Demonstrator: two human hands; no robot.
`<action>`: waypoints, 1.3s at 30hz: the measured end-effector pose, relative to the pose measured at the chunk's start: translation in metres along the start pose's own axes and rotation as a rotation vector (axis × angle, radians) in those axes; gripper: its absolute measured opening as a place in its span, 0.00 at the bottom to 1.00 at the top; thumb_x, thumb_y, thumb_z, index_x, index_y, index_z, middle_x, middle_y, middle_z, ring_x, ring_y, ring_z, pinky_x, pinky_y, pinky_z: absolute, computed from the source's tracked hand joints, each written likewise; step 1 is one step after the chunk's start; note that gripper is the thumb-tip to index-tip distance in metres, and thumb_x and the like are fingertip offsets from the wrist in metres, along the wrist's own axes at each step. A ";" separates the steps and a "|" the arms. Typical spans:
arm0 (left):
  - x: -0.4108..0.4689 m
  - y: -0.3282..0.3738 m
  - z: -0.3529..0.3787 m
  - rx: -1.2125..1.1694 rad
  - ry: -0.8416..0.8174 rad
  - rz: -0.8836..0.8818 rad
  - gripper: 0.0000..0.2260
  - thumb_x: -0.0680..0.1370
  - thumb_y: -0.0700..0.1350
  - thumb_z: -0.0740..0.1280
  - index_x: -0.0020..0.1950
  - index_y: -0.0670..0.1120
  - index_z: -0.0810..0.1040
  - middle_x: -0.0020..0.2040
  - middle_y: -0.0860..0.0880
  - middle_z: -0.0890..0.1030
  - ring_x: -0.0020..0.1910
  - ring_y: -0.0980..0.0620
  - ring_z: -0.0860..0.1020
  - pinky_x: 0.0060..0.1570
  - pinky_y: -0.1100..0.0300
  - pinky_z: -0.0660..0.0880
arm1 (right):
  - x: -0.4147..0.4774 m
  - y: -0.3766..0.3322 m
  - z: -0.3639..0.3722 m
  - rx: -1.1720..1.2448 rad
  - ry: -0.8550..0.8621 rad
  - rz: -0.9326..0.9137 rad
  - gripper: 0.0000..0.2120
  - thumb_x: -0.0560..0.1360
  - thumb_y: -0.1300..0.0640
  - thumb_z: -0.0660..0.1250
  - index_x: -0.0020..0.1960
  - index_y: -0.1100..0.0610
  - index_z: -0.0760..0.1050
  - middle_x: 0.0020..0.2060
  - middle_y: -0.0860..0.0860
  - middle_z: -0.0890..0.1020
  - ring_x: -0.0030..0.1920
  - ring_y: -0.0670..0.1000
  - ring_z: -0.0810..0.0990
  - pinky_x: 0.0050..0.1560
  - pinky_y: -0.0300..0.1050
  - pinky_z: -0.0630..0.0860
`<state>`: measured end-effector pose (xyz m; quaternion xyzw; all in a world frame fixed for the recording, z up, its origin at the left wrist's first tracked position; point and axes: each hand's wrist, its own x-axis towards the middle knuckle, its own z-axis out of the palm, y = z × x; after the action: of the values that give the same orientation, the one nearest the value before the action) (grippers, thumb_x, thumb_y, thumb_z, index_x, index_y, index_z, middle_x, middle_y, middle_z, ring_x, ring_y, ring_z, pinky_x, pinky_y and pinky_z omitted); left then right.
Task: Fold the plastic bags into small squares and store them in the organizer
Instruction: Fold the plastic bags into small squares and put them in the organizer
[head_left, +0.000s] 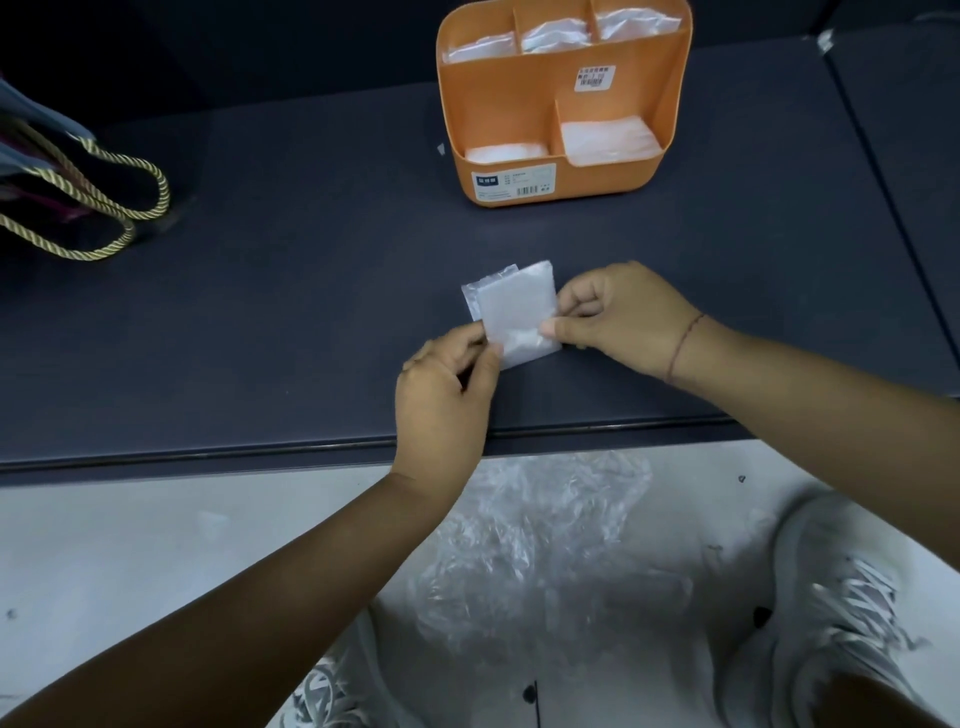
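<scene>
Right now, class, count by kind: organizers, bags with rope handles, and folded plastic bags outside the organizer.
organizer: 1
bag with rope handles: 1
folded plastic bag outside the organizer: 1
Total: 3

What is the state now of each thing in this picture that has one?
folded bag: folded small, nearly square, held by both hands.
left hand: pinches the bag's near left corner.
right hand: pinches the bag's right edge.
organizer: upright, folded bags in all five compartments.
loose plastic: crumpled, unfolded, below the table edge.
rope-handled bag: at the table's left, handles slack.
</scene>
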<state>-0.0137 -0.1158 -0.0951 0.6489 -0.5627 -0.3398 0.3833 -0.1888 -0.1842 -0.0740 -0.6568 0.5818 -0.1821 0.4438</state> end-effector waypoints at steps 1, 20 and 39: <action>0.003 0.000 0.000 -0.013 0.016 -0.033 0.10 0.80 0.42 0.67 0.61 0.50 0.80 0.47 0.59 0.84 0.53 0.56 0.81 0.59 0.52 0.76 | 0.003 -0.003 0.002 -0.010 0.005 0.031 0.04 0.73 0.58 0.73 0.40 0.56 0.81 0.35 0.46 0.82 0.34 0.42 0.78 0.45 0.37 0.76; 0.027 -0.018 0.006 0.923 -0.289 0.199 0.36 0.77 0.63 0.32 0.81 0.46 0.45 0.81 0.50 0.46 0.80 0.50 0.42 0.74 0.48 0.35 | -0.004 -0.015 0.014 -0.219 0.020 0.098 0.15 0.73 0.46 0.71 0.42 0.59 0.80 0.36 0.48 0.78 0.38 0.46 0.75 0.39 0.39 0.71; 0.031 0.035 -0.023 -0.176 -0.522 -0.251 0.46 0.69 0.62 0.74 0.80 0.55 0.52 0.72 0.59 0.70 0.67 0.66 0.70 0.62 0.71 0.68 | -0.024 -0.018 -0.013 0.267 -0.134 -0.181 0.12 0.72 0.67 0.71 0.41 0.54 0.70 0.25 0.43 0.73 0.27 0.42 0.64 0.32 0.32 0.64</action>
<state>-0.0059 -0.1465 -0.0536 0.5684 -0.5258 -0.5874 0.2355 -0.1936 -0.1675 -0.0462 -0.6525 0.4599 -0.2529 0.5466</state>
